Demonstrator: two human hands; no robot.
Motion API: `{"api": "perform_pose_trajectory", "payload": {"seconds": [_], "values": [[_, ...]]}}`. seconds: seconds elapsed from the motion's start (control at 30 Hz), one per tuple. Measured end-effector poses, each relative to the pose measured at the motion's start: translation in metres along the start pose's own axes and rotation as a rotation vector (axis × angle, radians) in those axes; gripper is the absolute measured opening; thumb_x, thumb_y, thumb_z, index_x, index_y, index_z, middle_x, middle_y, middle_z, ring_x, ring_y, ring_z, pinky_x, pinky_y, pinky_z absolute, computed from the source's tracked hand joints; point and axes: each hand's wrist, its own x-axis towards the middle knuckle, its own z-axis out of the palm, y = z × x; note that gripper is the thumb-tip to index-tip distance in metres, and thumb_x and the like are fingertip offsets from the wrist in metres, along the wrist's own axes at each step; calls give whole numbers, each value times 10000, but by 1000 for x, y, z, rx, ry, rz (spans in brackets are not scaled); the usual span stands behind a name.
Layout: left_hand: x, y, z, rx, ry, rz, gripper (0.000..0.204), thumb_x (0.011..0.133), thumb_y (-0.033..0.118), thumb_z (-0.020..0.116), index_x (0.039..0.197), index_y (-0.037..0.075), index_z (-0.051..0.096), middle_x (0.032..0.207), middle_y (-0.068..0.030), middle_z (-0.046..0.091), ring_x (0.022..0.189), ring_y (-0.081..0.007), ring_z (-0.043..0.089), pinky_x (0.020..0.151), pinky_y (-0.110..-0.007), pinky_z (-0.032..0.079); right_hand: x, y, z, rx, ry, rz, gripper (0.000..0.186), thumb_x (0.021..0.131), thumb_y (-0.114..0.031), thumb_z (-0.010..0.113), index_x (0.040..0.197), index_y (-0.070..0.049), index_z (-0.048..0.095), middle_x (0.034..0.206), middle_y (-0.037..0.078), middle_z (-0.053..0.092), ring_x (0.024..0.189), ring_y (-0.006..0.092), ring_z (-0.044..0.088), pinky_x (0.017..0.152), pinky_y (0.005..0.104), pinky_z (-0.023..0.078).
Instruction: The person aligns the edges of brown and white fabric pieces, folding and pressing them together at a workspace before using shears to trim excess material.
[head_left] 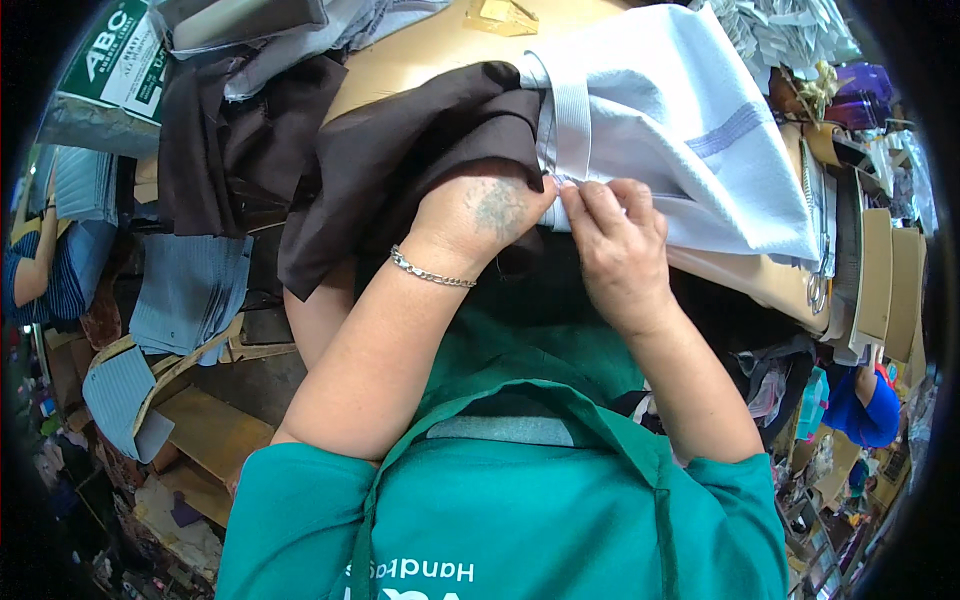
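Dark brown fabric (420,130) lies in loose folds over the table in front of me, its right edge meeting white fabric (690,110) with a faint purple stripe. Along that join runs a white band, apparently elastic (572,120). My left hand (490,208) is closed on the brown fabric's edge, thumb toward the seam. Close beside it, almost touching, my right hand (620,245) pinches the near edge of the white fabric, thumb and fingers pressed together. Exactly what lies between the fingertips is partly hidden.
The pale table (400,68) carries a yellow translucent object (502,16) at its far edge and scissors (817,293) at the right. White scraps (775,40) pile up at back right. Blue-grey stacked pieces (190,285) stand at left. Other people (866,410) are at both sides.
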Motion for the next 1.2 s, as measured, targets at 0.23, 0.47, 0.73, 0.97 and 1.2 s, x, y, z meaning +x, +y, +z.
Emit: {"api": "perform_pose_trajectory", "payload": {"seconds": [0.23, 0.47, 0.73, 0.97, 1.2], "values": [[-1, -10, -5, -80, -26, -6, 619, 699, 273, 661, 1194, -46, 470, 1187, -255, 503, 1134, -370, 470, 990, -376, 367, 1, -1, 2, -29, 25, -36, 305, 713, -174, 555, 996, -70, 603, 912, 2, 514, 889, 167, 517, 670, 287, 380], [-1, -24, -4, 208, 47, 180, 327, 755, 214, 616, 1024, 30, 604, 1078, -199, 579, 1027, -341, 540, 930, -386, 419, -6, -3, 9, -111, 57, -49, 368, 728, -203, 545, 1076, -103, 609, 1021, -18, 519, 960, 144, 486, 772, 293, 288], [-12, -29, -23, -519, -68, -60, 250, 775, 163, 704, 964, 12, 642, 961, -79, 644, 855, -178, 597, 813, -301, 466, -1, -14, 10, -170, -5, 5, 353, 730, -206, 537, 1063, -99, 590, 979, -17, 502, 963, 141, 488, 756, 293, 299], [-16, -42, -75, -871, -449, -675, 441, 837, 429, 617, 862, -6, 688, 765, -72, 679, 675, -99, 609, 621, -222, 438, -5, 0, 7, 40, 34, 2, 377, 705, -177, 567, 1076, -124, 606, 1009, -39, 540, 965, 145, 510, 766, 294, 339], [-10, -26, -92, -980, -686, -509, 301, 905, 241, 561, 874, -45, 650, 734, -89, 657, 601, -86, 591, 543, -186, 457, -1, 2, 2, 196, -84, 80, 373, 709, -125, 587, 1081, -136, 607, 992, -47, 552, 985, 173, 497, 790, 332, 376]]}}
